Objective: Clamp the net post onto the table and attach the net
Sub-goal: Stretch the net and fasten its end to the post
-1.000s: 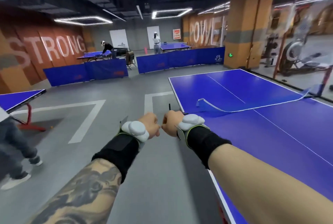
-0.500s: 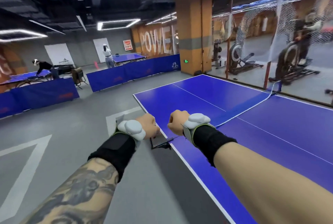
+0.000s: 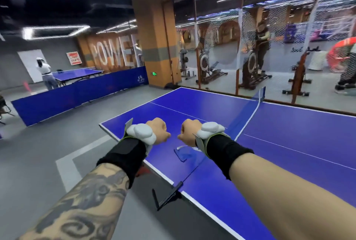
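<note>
- Left hand [image 3: 157,130] and right hand [image 3: 189,131]: fingers curled into fists, close together above the table [image 3: 289,172]; anything pinched, cannot tell.
- Net post [image 3: 168,197] at the near edge.
- Net [image 3: 248,122] lies slack across the top.

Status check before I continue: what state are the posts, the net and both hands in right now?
Near net post: at the table edge, tilted, not upright.
Far net post: upright, net attached.
Net: slack, lying on the table.
Left hand: fisted, nothing seen held.
Right hand: fisted, nothing seen held.
</note>
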`<state>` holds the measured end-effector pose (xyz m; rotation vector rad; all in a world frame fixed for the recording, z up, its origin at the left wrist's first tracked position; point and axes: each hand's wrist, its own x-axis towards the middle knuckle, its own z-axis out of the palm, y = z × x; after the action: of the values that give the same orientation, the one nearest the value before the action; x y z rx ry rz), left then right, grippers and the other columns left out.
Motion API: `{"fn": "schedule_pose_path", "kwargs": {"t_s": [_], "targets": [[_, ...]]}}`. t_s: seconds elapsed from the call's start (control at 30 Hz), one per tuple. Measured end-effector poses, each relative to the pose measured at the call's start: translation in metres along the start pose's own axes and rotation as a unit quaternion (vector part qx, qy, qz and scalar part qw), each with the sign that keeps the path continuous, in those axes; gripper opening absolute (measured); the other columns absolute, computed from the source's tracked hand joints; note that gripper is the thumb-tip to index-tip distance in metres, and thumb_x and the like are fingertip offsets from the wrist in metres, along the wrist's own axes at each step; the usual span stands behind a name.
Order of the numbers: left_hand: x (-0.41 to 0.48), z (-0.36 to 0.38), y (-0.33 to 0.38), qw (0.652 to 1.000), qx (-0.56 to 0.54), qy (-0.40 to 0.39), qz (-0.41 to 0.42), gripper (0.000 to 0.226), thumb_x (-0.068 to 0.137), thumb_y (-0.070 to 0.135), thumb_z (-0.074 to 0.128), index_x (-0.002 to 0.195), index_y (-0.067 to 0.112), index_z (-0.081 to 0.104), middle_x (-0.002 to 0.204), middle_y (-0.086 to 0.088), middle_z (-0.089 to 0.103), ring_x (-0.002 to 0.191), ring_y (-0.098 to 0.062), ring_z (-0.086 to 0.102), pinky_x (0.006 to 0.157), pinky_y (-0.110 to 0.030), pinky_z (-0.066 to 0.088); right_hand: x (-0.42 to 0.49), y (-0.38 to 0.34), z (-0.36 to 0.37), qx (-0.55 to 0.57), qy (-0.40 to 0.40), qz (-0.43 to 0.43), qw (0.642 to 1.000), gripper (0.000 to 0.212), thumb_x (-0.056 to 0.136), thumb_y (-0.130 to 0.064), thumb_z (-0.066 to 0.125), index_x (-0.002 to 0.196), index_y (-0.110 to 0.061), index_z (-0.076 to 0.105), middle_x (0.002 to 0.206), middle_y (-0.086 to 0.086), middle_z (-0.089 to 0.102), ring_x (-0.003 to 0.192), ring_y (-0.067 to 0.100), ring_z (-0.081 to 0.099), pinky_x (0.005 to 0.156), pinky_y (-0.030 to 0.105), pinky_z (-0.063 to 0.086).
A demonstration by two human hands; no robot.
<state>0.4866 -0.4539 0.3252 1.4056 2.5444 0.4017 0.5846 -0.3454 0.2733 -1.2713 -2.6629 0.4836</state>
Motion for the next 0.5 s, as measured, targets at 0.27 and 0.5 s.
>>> {"fn": "schedule_pose_path", "kwargs": {"t_s": [0.27, 0.5], "targets": [[0.172, 0.018, -0.030, 0.991, 0.009, -0.083, 0.102, 0.024, 0.082, 0.022, 0.062, 0.061, 0.018, 0.051, 0.091, -0.010, 0.078, 0.087, -0.030, 0.073, 0.080, -0.037, 0.057, 0.134, 0.011, 0.035, -0.009, -0.002, 0.148, 0.989, 0.028, 0.069, -0.034, 0.048, 0.087, -0.020, 0.065, 0.086, 0.002, 0.069, 0.083, 0.034, 0.067, 0.089, 0.044, 0.055], [0.328, 0.079, -0.066, 0.978, 0.041, -0.156, 0.131, 0.023, 0.078, 0.029, 0.061, 0.059, 0.018, 0.054, 0.083, -0.006, 0.078, 0.087, -0.026, 0.074, 0.088, -0.042, 0.058, 0.257, 0.046, 0.099, 0.004, -0.018, 0.218, 0.976, 0.030, 0.075, -0.031, 0.049, 0.094, -0.021, 0.070, 0.097, 0.005, 0.072, 0.090, 0.033, 0.069, 0.087, 0.041, 0.057]]}}
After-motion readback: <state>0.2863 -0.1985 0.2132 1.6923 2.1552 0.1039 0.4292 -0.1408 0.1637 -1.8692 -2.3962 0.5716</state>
